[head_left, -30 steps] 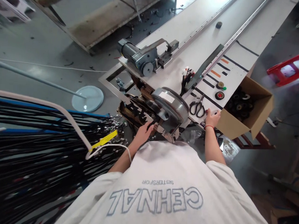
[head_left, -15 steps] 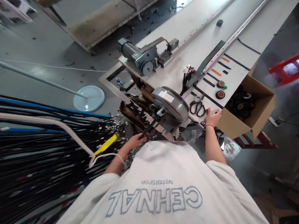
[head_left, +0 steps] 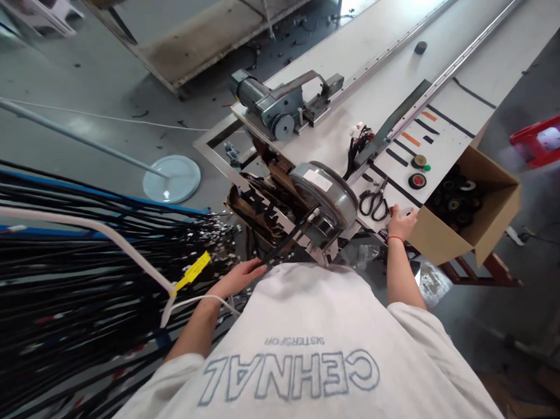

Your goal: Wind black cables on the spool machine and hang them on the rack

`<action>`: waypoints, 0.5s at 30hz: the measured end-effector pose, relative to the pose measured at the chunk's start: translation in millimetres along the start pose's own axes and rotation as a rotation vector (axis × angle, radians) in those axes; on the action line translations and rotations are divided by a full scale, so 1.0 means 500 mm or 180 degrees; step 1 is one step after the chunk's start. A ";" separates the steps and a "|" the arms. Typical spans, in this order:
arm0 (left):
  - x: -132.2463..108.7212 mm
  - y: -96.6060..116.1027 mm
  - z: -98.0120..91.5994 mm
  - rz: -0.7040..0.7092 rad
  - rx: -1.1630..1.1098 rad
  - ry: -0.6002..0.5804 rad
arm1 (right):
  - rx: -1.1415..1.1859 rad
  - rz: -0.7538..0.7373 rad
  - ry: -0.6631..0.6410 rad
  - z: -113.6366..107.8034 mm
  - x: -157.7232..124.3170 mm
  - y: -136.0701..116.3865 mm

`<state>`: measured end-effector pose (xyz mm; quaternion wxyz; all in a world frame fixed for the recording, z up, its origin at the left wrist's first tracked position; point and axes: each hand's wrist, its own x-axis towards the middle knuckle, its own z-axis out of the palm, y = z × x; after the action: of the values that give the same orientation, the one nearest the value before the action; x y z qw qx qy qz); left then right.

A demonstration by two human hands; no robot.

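Observation:
My left hand (head_left: 240,278) is low at the left of my shirt. Its fingers are stretched out, their tips at the lower end of a black cable (head_left: 285,238). Upward from there the cable runs to the grey wheel-shaped machine head (head_left: 326,193), a small pale piece showing on it. At the table's near right corner rests my right hand (head_left: 402,224), fingers spread, beside a small red part. Black-handled scissors (head_left: 375,203) lie just left of that hand. What is under the right palm is hidden.
A cardboard box (head_left: 485,222) of dark tape rolls stands right of the table (head_left: 332,137). Two tape rolls and short strips lie on the tabletop. A motor unit (head_left: 281,105) sits on its left. Many black cables (head_left: 91,274) hang at the left, near a white round stand base (head_left: 172,177).
My left hand has shifted down and left, its fingers now straighter against the cable. My right hand stays at the table corner. The whole view has shifted slightly.

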<state>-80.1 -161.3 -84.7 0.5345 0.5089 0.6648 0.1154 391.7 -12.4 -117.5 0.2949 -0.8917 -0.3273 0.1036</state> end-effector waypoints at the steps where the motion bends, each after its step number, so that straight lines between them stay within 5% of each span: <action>1: -0.001 0.005 0.003 0.0028 0.0001 -0.0017 | 0.0000 0.0004 -0.0001 0.000 0.000 0.000; 15: 0.056 0.111 0.021 0.0700 0.0192 0.0044 | 0.0099 0.0028 -0.0017 -0.006 -0.003 -0.004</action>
<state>-38.2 -117.8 -67.0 0.4984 0.5938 0.6119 0.1568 390.7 -13.7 -113.9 0.3074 -0.8882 -0.3225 0.1123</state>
